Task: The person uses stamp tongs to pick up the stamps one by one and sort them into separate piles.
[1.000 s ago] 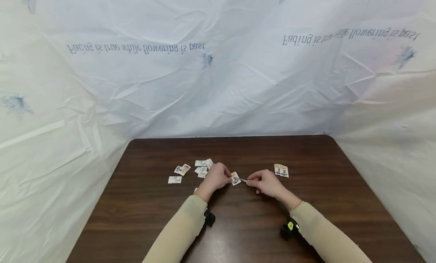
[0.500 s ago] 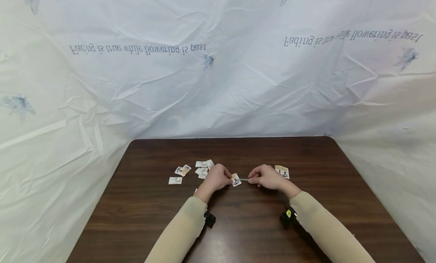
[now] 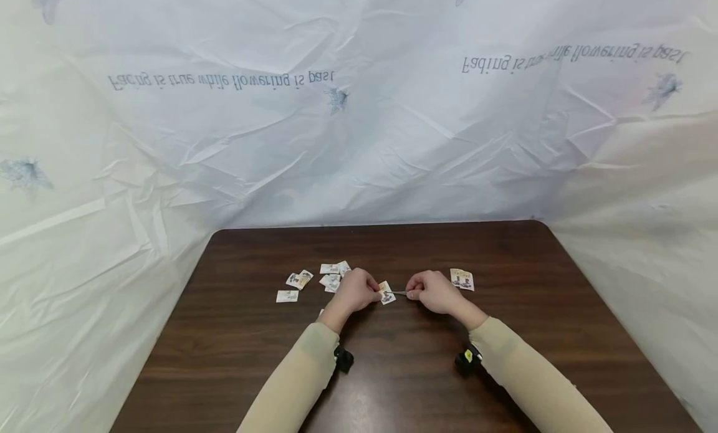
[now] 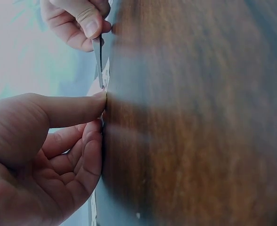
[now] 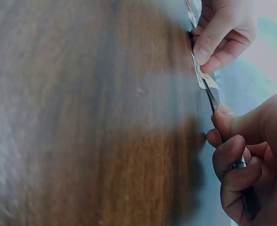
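Observation:
My left hand (image 3: 356, 291) pinches the left edge of a small printed paper piece (image 3: 387, 293) between thumb and fingers, just over the table. Tweezers (image 3: 399, 293) are held in my right hand (image 3: 436, 292), their tips at the paper's right part. In the right wrist view the dark tweezers (image 5: 211, 98) run from the curled fingers up to the paper (image 5: 209, 83), close to the left thumb. The left wrist view has the metal tips (image 4: 100, 63) beside the left thumb (image 4: 77, 110); whether they grip the paper I cannot tell.
Several paper pieces lie to the left on the brown table (image 3: 392, 383), among them a single one (image 3: 287, 296), an overlapping pair (image 3: 300, 280) and a cluster (image 3: 332, 280). Right of the hands lie overlapping printed pieces (image 3: 462, 280). A white printed sheet (image 3: 359, 146) hangs behind.
The right hand has shifted slightly left and its fingers have drawn in around the tweezers, which remain at the paper. My left hand keeps nearly the same place and pinch.

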The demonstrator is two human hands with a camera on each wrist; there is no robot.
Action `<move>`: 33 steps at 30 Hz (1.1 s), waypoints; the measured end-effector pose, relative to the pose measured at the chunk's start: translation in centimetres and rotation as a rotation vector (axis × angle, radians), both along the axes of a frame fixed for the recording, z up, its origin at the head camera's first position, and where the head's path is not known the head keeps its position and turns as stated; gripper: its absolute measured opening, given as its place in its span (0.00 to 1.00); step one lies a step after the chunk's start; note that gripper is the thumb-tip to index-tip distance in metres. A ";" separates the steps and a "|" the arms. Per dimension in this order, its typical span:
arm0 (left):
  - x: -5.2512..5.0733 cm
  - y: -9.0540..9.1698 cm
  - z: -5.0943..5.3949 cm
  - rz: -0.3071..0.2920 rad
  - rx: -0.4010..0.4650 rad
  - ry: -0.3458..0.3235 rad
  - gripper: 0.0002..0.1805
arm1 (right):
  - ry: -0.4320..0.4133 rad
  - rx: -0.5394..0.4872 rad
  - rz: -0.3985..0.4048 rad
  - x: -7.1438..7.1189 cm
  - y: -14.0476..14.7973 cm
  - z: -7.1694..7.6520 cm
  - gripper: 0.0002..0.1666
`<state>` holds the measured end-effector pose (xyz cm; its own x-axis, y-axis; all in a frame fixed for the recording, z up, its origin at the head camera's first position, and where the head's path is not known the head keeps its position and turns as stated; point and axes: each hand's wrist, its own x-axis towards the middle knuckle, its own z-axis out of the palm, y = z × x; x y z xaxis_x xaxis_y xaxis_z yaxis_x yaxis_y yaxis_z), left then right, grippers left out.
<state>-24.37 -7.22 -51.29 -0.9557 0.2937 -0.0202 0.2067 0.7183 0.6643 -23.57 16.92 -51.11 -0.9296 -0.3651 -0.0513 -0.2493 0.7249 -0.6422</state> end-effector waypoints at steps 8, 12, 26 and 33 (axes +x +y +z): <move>0.0 -0.2 -0.2 -0.002 0.002 0.004 0.06 | 0.027 0.038 -0.032 0.4 -0.5 -0.1 0.05; 0.0 -0.3 -0.3 -0.004 0.002 0.007 0.06 | 0.043 0.041 -0.041 0.6 -0.5 -0.3 0.05; 0.0 -0.4 -0.2 -0.030 0.012 -0.002 0.06 | 0.059 0.034 -0.050 0.9 -0.5 -0.3 0.04; -0.3 -0.7 -0.2 -0.066 0.002 -0.042 0.09 | 0.058 -0.012 -0.066 0.8 0.0 -0.8 0.03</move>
